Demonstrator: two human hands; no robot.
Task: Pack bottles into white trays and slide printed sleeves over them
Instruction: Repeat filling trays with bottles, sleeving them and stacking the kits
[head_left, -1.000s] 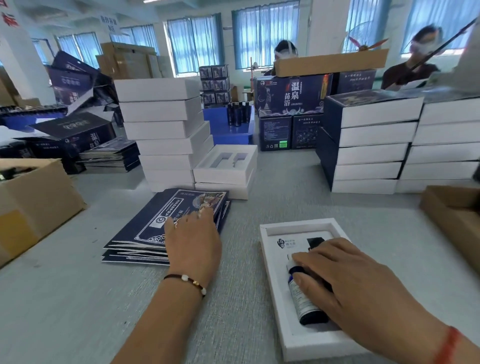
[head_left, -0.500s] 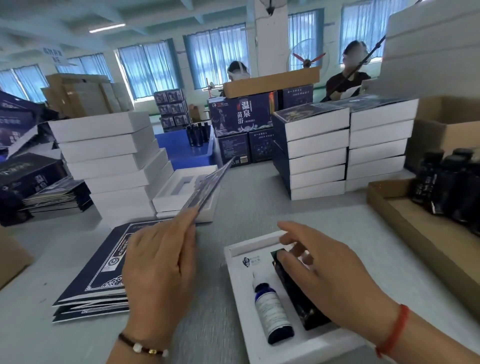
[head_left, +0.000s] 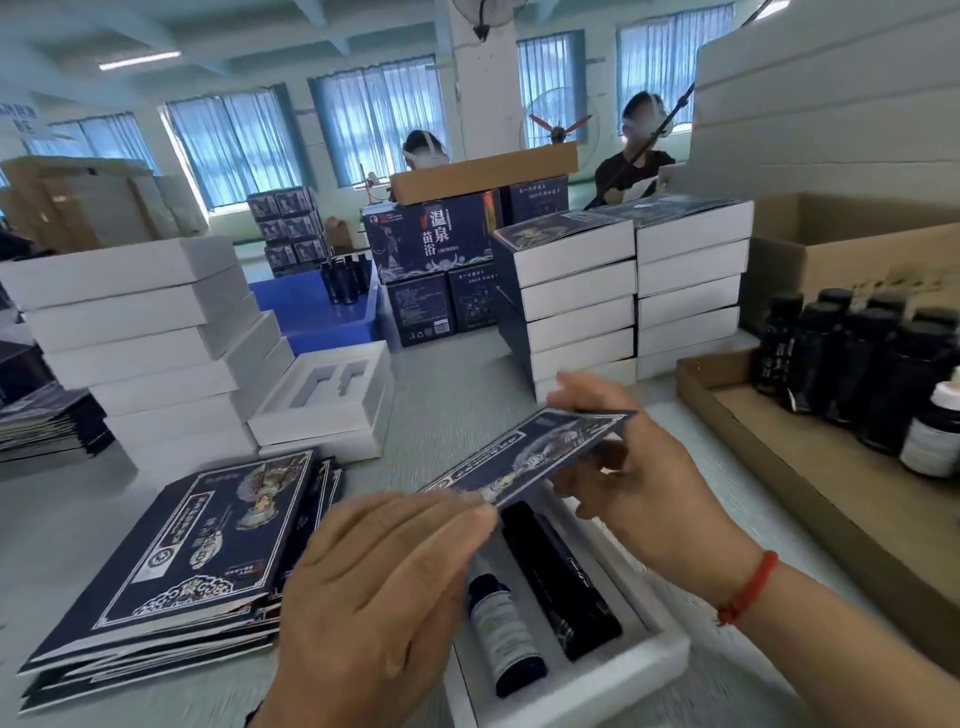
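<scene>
Closest to the camera, the left hand (head_left: 379, 597) and the right hand (head_left: 644, 483) both hold one flat printed sleeve (head_left: 524, 457). The left grip pinches its near end with curled fingers, and the right grip pinches its far end between thumb and fingers. The sleeve hangs in the air just above a white tray (head_left: 623, 670) on the grey counter (head_left: 457, 395). Two bottles lie side by side in the tray: a blue bottle (head_left: 501, 623) with a pale label and a black bottle (head_left: 558, 577).

To the left lies a pile of flat sleeves (head_left: 182, 566). To the right, a low cardboard box (head_left: 810, 467) holds standing dark bottles (head_left: 857, 364).

Farther back sit an empty tray (head_left: 322, 400), tall stacks of white boxes (head_left: 135, 332) and two stacks of finished packs (head_left: 623, 291). Beyond them are dark blue cartons (head_left: 431, 244), two people, a fan and windows with blue curtains.

Half a second ago only the left hand held the sleeve, off to the left, while the right hand touched the black bottle. Now the right hand has let go of the bottle and grabbed the sleeve too.
</scene>
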